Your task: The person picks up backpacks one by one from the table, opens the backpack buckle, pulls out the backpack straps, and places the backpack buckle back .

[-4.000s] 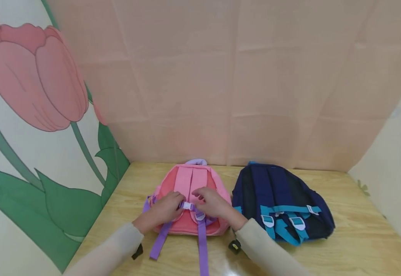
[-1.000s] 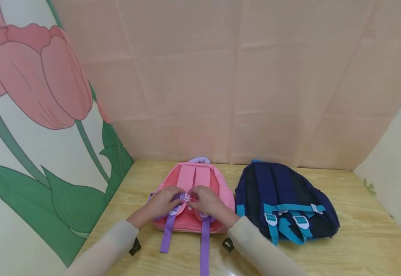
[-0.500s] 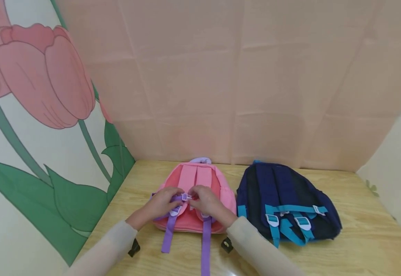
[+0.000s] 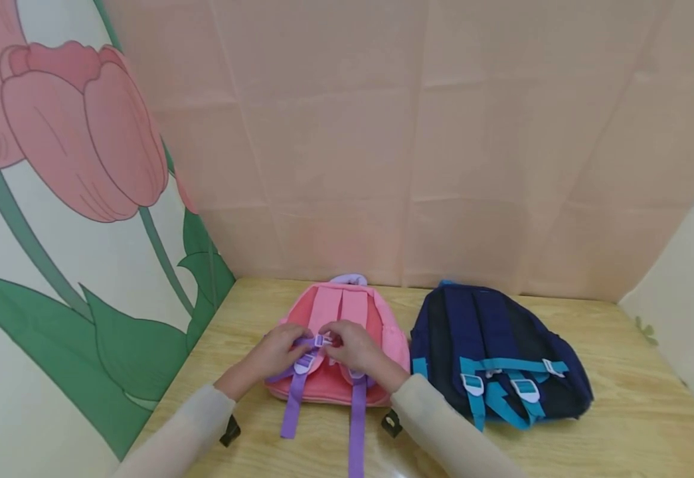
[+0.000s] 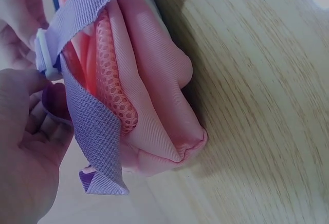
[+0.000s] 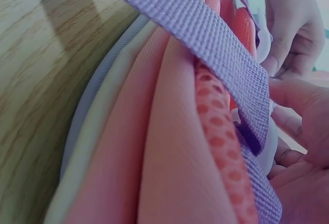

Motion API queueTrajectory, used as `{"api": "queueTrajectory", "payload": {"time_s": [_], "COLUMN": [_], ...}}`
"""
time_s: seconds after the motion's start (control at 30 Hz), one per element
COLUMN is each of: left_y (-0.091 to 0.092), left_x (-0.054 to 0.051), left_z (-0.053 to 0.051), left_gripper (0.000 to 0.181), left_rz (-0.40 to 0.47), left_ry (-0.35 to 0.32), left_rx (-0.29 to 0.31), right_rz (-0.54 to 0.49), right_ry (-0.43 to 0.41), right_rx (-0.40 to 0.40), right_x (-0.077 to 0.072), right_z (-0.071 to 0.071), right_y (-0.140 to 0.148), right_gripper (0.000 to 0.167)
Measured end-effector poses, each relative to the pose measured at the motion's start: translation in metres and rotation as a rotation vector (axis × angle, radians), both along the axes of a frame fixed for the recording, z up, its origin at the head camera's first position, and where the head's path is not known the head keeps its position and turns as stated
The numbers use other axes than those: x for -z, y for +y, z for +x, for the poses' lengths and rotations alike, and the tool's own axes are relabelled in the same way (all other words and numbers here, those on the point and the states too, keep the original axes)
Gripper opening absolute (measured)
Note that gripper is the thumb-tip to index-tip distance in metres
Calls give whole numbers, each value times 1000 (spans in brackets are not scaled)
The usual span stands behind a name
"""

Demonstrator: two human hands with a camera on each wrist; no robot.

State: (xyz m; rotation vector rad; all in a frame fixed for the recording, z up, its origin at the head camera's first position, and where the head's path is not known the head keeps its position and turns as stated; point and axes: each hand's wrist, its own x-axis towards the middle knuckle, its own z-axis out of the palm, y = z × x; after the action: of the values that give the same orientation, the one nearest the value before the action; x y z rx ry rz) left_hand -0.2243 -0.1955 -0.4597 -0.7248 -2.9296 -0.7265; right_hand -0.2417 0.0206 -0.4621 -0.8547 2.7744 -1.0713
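Note:
A pink backpack (image 4: pixel 319 392) lies on the wooden table with its straps facing up. Over its middle, my left hand (image 4: pixel 273 352) pinches a purple strap beside a small white buckle (image 4: pixel 320 340). On the buckle's other side, my right hand (image 4: pixel 355 347) pinches its right end between thumb and fingers. In the left wrist view, a loop of purple webbing (image 5: pixel 95 118) hangs beside my left hand (image 5: pixel 25 147). The right wrist view shows my right hand (image 6: pixel 303 126) close to the purple strap (image 6: pixel 205 26), its fingertips partly hidden.
To the right, a dark blue backpack (image 4: pixel 493 332) with teal straps (image 4: pixel 508 364) lies next to the pink one. Two purple strap ends (image 4: pixel 356 431) reach toward the near edge. Peach cloth (image 4: pixel 406 146) hangs behind the table (image 4: pixel 633 398); a tulip-patterned panel (image 4: pixel 84 133) stands left.
Since the earliest frame, both hands and the white buckle have moved slightly up the pink backpack, and my right fingers have come in to the buckle. Lately the hands have barely moved.

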Motion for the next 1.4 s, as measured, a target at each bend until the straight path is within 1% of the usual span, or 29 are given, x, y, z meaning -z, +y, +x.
{"api": "queueTrajectory", "payload": {"time_s": [0.1,0.17,0.23,0.33,0.5,0.6,0.73,0.8,0.9,1.0,1.07,1.27,1.4], "left_y": [0,0,1,1,2,3,4,5,6,6,6,7,8], "left_x": [0,-1,-3,-5,-6,-4,1,3,4,5,6,11,12], "left_z": [1,1,1,1,0,0,1,2,3,4,4,4,4], "left_gripper": [20,21,22,24,29,27,23,22,20,18,16,12,12], "left_rz": [4,4,-5,-28,-95,-97,-54,-21,26,61,84,176,212], "left_ry": [8,0,-9,-14,18,40,75,86,87,78,60,2,-4], "left_rx": [5,4,1,14,38,35,28,24,18,9,-5,-68,-91], "right_rz": [12,13,11,-1,-30,-57,-89,-96,-95,-95,-97,-98,-101], "right_ry": [18,24,31,30,19,38,48,36,27,14,1,-19,-22], "right_rx": [-3,-1,-1,-1,3,-15,-34,-31,-25,-20,-14,-2,8], "right_x": [0,-1,-1,-2,-4,-4,-3,-3,-1,-1,0,-1,-3], "right_z": [-1,-1,-1,-1,1,2,2,2,2,2,2,2,1], "right_y": [-1,-1,-1,-1,1,1,2,2,1,1,1,1,0], "right_gripper": [27,26,25,24,25,24,23,22,22,23,23,23,22]}}
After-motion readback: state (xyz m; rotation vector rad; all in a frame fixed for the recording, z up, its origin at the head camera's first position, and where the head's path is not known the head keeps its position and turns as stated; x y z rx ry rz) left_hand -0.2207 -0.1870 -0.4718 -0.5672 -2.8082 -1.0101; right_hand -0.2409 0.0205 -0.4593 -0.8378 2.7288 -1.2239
